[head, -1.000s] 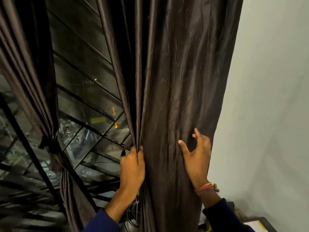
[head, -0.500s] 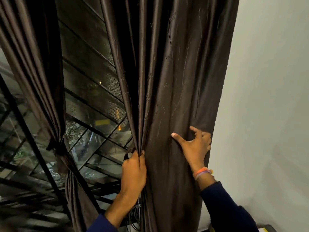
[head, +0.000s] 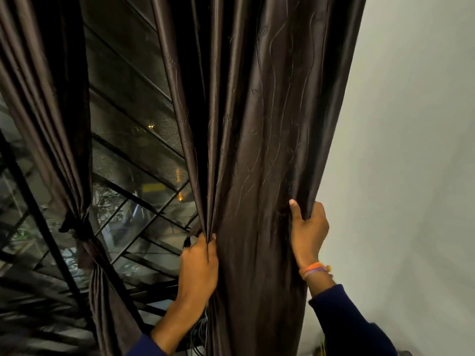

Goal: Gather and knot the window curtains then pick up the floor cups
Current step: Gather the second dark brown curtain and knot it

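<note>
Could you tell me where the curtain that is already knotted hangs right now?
In the head view the knotted curtain hangs at the far left, against the window grille, well left of the left hand.

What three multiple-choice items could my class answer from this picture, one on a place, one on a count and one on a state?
1. Where is the right hand?
A. on the curtain's wall-side edge
B. on the window grille
C. flat on the wall

2. How many hands hold the right curtain?
A. none
B. one
C. two

3. What state is the left curtain in?
A. spread flat across the window
B. gathered and knotted
C. lying on the floor

Answers:
1 A, its grip wraps the edge next to the white wall.
2 C, the left hand pinches the pleats on the window side, while the right hand grips the other edge.
3 B, its folds narrow into a knot in front of the window grille.
</note>
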